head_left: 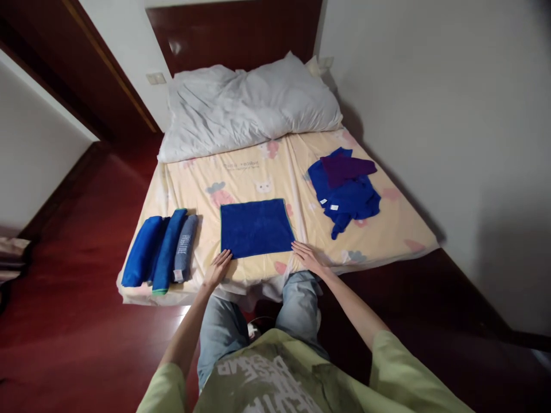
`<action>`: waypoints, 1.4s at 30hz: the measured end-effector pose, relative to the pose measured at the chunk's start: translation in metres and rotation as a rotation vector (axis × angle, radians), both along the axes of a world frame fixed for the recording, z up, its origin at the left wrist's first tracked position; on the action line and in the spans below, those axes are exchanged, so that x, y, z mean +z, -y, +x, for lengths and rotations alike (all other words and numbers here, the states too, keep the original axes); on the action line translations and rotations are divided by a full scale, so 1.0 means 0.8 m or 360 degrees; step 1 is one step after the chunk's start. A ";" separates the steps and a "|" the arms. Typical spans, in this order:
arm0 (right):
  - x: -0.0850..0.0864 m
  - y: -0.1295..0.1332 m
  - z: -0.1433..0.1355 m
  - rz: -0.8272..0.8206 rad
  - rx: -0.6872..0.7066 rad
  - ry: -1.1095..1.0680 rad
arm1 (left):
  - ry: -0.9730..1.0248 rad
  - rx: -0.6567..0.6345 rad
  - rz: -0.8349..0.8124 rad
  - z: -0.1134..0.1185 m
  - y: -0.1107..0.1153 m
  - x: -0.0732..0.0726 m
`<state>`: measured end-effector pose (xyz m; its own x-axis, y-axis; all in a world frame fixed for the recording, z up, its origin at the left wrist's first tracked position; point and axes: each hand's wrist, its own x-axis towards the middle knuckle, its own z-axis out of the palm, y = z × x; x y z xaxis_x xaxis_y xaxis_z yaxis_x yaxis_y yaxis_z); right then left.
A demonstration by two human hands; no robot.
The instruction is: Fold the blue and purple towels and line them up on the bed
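Observation:
A blue towel with a thin green edge lies spread flat on the bed in front of me. My left hand rests at its near left corner, fingers stretched out over the cloth's edge. At the near right corner, my right hand lies with its fingers extended, the tips touching the towel. Neither hand is closed round anything. To the left sit rolled or folded towels: a bright blue one, a blue one with green trim and a grey-blue one with lettering.
The bed has a cream patterned sheet. A crumpled blue cloth pile with white tags lies on the right, a purple cloth on top. A bulky white quilt lies by the dark headboard. A wall stands right.

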<state>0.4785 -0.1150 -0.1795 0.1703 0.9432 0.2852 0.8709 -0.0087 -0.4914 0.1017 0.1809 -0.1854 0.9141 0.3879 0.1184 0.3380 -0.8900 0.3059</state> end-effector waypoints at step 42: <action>0.007 0.016 -0.064 0.0206 -0.0814 -0.0981 | 0.0371 0.0969 -0.0801 -0.042 0.053 0.055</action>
<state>0.4270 -0.1276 -0.1740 0.7334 0.6722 0.1011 0.3471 -0.2425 -0.9059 0.0678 0.1385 -0.1414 0.4998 0.8652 -0.0411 0.5956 -0.3088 0.7415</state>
